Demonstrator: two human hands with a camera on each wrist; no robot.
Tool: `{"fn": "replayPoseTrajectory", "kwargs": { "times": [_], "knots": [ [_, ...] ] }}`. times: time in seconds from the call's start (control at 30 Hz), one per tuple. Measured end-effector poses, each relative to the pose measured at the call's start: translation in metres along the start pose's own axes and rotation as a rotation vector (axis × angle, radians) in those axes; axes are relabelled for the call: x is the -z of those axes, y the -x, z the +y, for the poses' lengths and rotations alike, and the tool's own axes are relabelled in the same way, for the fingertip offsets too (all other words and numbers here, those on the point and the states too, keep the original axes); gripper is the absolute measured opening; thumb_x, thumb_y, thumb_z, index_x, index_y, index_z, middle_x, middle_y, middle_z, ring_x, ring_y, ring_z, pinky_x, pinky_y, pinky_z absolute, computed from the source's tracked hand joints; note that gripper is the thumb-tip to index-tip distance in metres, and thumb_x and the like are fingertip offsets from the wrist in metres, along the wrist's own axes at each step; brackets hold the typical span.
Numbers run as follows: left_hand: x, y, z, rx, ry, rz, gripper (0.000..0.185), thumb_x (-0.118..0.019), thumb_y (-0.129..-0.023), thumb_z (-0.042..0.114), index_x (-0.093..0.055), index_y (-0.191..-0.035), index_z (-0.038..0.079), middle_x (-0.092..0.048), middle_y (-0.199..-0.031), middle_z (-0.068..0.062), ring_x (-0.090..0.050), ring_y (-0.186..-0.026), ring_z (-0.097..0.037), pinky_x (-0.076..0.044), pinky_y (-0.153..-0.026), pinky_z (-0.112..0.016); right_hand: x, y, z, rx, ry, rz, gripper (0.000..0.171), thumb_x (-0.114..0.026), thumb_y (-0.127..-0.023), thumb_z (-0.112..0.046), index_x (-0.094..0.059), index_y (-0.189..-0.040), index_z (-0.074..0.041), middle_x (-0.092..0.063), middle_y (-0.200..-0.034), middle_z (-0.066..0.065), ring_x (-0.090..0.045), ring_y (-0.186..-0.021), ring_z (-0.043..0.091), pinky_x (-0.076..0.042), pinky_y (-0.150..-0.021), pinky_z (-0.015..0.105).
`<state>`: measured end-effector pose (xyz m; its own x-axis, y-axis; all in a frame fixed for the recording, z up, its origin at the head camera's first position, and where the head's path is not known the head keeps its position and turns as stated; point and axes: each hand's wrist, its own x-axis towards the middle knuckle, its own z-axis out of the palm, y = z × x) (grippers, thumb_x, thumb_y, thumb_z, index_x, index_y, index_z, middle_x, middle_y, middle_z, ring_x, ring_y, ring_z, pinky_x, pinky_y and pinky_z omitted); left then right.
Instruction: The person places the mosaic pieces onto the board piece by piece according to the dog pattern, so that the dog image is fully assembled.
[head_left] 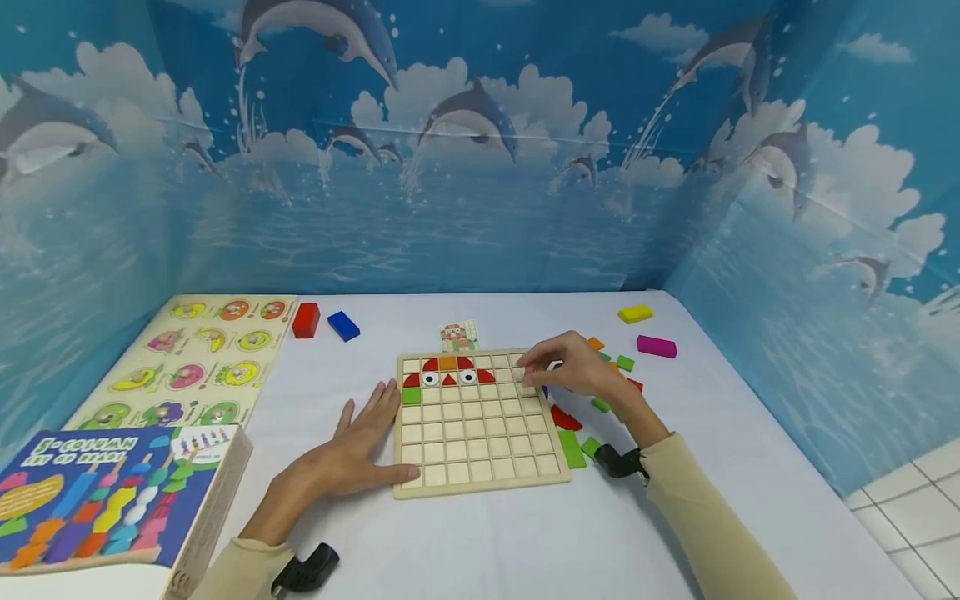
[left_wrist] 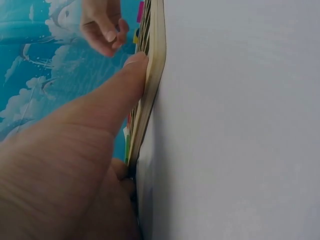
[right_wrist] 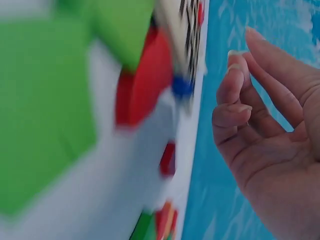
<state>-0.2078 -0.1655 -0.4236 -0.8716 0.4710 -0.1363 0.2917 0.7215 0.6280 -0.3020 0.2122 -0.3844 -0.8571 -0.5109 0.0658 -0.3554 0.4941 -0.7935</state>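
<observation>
A wooden grid board [head_left: 476, 429] lies on the white table, with red curved pieces, an orange square [head_left: 447, 363], two eye tiles, a small red triangle [head_left: 448, 380] and a green square [head_left: 412, 395] in its upper left cells. My left hand [head_left: 352, 450] rests along the board's left edge, fingers stretched out, its thumb on the lower left corner. Over the upper right of the board hovers my right hand [head_left: 572, 364]. Its fingers are loosely bent with nothing showing between them in the right wrist view, where the palm [right_wrist: 280, 155] is in sight.
Right of the board lie loose green, red and orange pieces, including a green rectangle [head_left: 572, 449]. A patterned card [head_left: 459, 336] sits behind it. Yellow [head_left: 636, 313], magenta [head_left: 656, 346], red [head_left: 306, 320] and blue blocks [head_left: 343, 326] lie farther back. A fruit board [head_left: 195, 358] and a box [head_left: 112, 500] occupy the left.
</observation>
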Motion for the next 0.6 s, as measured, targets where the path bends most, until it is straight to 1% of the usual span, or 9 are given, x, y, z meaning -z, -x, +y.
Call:
{"fn": "replayPoseTrajectory", "kwargs": {
  "times": [0.13,0.23,0.4,0.5,0.6],
  "knots": [
    [0.003,-0.001,0.002,0.005,-0.006,-0.007,0.123,-0.08,-0.09,0.06,-0.009,-0.173,0.004,0.001,-0.182,-0.013,0.01,-0.168,-0.035,0.015,-0.128,-0.066,0.016,0.01,0.013,-0.091,-0.005,0.021,0.03,-0.083,-0.095,-0.008,-0.078,-0.122,0.004,-0.079,-0.101,0.013,-0.067,-0.087,0.024,-0.055,-0.065,0.033],
    [0.003,0.0,0.0,0.004,-0.004,0.001,0.122,-0.08,-0.09,0.06,-0.009,-0.173,0.006,0.001,-0.182,-0.011,0.009,-0.168,-0.033,0.016,-0.129,-0.065,0.025,0.014,0.021,-0.132,-0.01,0.019,0.03,-0.084,-0.095,-0.007,-0.078,-0.122,0.004,-0.079,-0.1,0.014,-0.065,-0.085,0.027,-0.054,-0.064,0.03],
    [0.004,0.002,0.002,-0.011,0.01,0.001,0.122,-0.081,-0.09,0.058,-0.009,-0.173,0.004,0.0,-0.182,-0.014,0.009,-0.168,-0.036,0.016,-0.128,-0.066,0.036,0.023,0.031,-0.146,0.007,-0.015,0.029,-0.085,-0.092,-0.002,-0.078,-0.118,0.007,-0.077,-0.098,0.015,-0.064,-0.083,0.024,-0.056,-0.067,0.024],
    [0.003,0.001,0.001,-0.009,0.007,-0.001,0.122,-0.081,-0.09,0.059,-0.009,-0.173,0.004,0.001,-0.182,-0.014,0.009,-0.167,-0.036,0.016,-0.128,-0.066,0.039,0.026,0.034,-0.154,0.028,0.004,0.029,-0.085,-0.091,-0.001,-0.078,-0.118,0.008,-0.076,-0.097,0.017,-0.065,-0.083,0.024,-0.057,-0.068,0.023],
    [0.002,-0.001,0.0,-0.001,0.004,-0.011,0.122,-0.08,-0.091,0.059,-0.008,-0.173,0.005,0.001,-0.182,-0.012,0.01,-0.168,-0.034,0.016,-0.129,-0.064,0.039,0.028,0.035,-0.198,0.068,0.036,0.03,-0.087,-0.091,-0.003,-0.079,-0.118,0.006,-0.074,-0.097,0.016,-0.065,-0.085,0.024,-0.058,-0.069,0.023]
  ]
}}
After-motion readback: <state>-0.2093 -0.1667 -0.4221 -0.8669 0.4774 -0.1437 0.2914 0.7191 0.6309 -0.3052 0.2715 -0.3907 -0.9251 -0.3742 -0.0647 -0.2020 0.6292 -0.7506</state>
